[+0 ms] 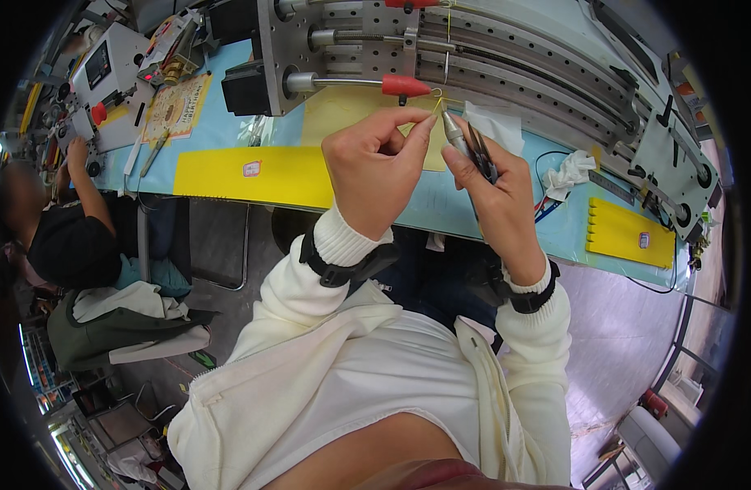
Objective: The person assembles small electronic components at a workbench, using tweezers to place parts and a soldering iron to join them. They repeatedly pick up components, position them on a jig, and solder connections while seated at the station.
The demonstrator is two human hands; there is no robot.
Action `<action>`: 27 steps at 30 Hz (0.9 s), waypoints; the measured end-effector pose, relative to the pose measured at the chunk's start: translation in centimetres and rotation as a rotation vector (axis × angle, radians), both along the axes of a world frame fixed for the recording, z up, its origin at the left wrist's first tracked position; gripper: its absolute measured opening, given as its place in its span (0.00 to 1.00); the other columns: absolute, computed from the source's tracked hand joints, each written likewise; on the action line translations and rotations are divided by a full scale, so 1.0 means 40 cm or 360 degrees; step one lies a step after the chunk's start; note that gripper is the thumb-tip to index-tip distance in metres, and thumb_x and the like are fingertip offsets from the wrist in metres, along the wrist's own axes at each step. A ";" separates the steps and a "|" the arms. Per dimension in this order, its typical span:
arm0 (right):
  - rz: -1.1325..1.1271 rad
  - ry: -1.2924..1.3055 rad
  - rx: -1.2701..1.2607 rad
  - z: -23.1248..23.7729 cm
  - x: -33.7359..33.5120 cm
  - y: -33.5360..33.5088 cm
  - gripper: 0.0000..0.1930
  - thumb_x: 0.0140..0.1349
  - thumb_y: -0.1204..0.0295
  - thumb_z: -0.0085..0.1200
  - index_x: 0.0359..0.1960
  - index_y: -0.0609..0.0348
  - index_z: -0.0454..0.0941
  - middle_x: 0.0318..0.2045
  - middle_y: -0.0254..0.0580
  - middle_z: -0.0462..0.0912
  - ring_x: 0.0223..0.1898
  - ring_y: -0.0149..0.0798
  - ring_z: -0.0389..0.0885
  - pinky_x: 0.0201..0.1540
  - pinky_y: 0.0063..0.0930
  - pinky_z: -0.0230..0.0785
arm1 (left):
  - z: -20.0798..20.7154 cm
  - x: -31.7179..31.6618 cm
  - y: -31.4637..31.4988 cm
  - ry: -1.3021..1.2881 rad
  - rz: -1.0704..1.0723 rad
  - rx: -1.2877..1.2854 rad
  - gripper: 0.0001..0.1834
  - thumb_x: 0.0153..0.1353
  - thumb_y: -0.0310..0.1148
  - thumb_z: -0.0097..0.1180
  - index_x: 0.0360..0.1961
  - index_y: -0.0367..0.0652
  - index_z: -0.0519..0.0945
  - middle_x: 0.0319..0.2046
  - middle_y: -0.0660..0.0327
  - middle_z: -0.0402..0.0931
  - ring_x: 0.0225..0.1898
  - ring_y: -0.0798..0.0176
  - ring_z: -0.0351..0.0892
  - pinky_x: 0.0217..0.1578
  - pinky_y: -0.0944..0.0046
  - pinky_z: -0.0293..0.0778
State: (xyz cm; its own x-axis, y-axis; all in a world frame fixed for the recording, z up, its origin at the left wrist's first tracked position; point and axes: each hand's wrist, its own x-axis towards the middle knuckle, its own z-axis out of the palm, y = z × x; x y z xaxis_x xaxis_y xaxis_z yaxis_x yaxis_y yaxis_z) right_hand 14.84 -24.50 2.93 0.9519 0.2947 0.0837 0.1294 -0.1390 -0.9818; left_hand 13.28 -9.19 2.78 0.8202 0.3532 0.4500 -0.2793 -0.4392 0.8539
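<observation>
My left hand [379, 159] is closed in a pinch, thumb against forefinger, on a thin yellow thread [439, 104]. The thread runs up to a small hook at the end of a red conical tip [408, 86] on a metal rod. Close beside it, my right hand [506, 192] wraps round a silver pen-shaped tool [454, 133] whose tapered end points up near the thread. A dark, slim-bladed metal tool [481, 155], perhaps scissors or tweezers, is also in that hand; its kind is partly hidden by the fingers.
A metal machine frame [506, 69] with rods and rails spans the table's back. Yellow toothed strips lie left [269, 175] and right [630, 233]. Crumpled white tissue [570, 173] and wires sit right. A co-worker's hand [77, 153] is at another device on the far left.
</observation>
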 end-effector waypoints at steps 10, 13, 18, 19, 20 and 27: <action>-0.0049 -0.0021 -0.0045 0.028 -0.027 -0.026 0.21 0.68 0.68 0.59 0.60 0.62 0.77 0.27 0.28 0.74 0.29 0.23 0.65 0.32 0.19 0.61 | 0.007 0.001 0.008 0.0010 -0.0005 0.0009 0.05 0.55 0.23 0.68 0.34 0.38 0.87 0.11 0.69 0.67 0.14 0.78 0.61 0.18 0.72 0.56; -0.0076 0.0002 -0.0150 0.054 -0.019 -0.030 0.21 0.69 0.62 0.58 0.60 0.59 0.79 0.22 0.24 0.67 0.26 0.21 0.62 0.30 0.17 0.54 | 0.026 0.001 0.020 -0.0013 -0.0021 0.0010 0.05 0.56 0.24 0.69 0.35 0.38 0.87 0.12 0.66 0.70 0.14 0.77 0.64 0.18 0.72 0.59; -0.0100 -0.0297 -0.0178 0.159 -0.006 -0.065 0.17 0.69 0.64 0.59 0.50 0.67 0.80 0.25 0.28 0.72 0.27 0.23 0.62 0.29 0.19 0.56 | 0.094 0.032 0.078 -0.0291 0.0139 -0.0006 0.06 0.61 0.29 0.68 0.37 0.38 0.87 0.16 0.68 0.75 0.17 0.77 0.67 0.19 0.74 0.59; -0.0121 -0.0389 -0.0160 0.176 0.005 -0.064 0.17 0.69 0.64 0.59 0.49 0.67 0.80 0.24 0.27 0.72 0.27 0.23 0.62 0.29 0.19 0.55 | 0.109 0.053 0.092 -0.0376 0.0127 -0.0015 0.07 0.59 0.30 0.68 0.36 0.39 0.87 0.18 0.66 0.76 0.19 0.73 0.69 0.21 0.72 0.63; -0.0155 -0.0441 -0.0174 0.190 0.024 -0.059 0.16 0.69 0.63 0.59 0.46 0.67 0.81 0.22 0.26 0.70 0.26 0.22 0.61 0.28 0.19 0.53 | 0.127 0.081 0.108 -0.0434 0.0194 0.0209 0.07 0.57 0.30 0.69 0.35 0.40 0.87 0.21 0.64 0.77 0.23 0.69 0.71 0.25 0.68 0.66; -0.0253 -0.0550 0.0064 0.163 0.160 0.030 0.13 0.60 0.64 0.67 0.34 0.63 0.84 0.17 0.23 0.71 0.21 0.20 0.61 0.25 0.20 0.54 | 0.153 0.222 0.106 -0.0571 0.0198 0.0673 0.10 0.51 0.35 0.73 0.33 0.44 0.89 0.37 0.59 0.80 0.43 0.56 0.75 0.45 0.58 0.69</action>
State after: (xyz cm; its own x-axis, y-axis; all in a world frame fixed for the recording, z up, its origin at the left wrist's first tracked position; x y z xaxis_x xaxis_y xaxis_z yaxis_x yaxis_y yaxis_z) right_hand 21.25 -23.29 9.47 0.8992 0.1356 0.4160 0.4335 -0.1461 -0.8892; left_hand 22.16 -4.94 8.88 0.5537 0.1662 0.8160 -0.4436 -0.7704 0.4579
